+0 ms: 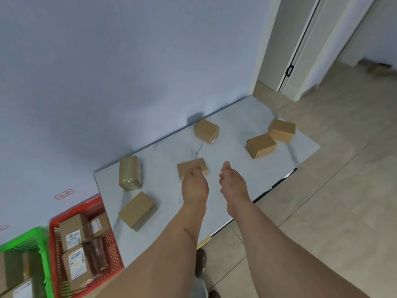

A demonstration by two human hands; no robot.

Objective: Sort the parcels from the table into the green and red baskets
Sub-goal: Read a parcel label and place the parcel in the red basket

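some boxes already sit in the red basket (86, 246) and the green basket (23, 261), both just left of the table (236, 186). six parcels still lie on the table. the left hand (194, 186) reaches over the middle parcel (192, 167), fingers bent down at it, but a grip cannot be seen. the right hand (233, 186) is near it, fingers loose, holding nothing. so the job looks about half done.

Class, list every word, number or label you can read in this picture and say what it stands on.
None can be read.
Red-bordered wall sticker: characters too blurred.
White shipping labels on parcels in the red basket, e.g.: print too small.
Label on a parcel in the green basket, at: blurred.
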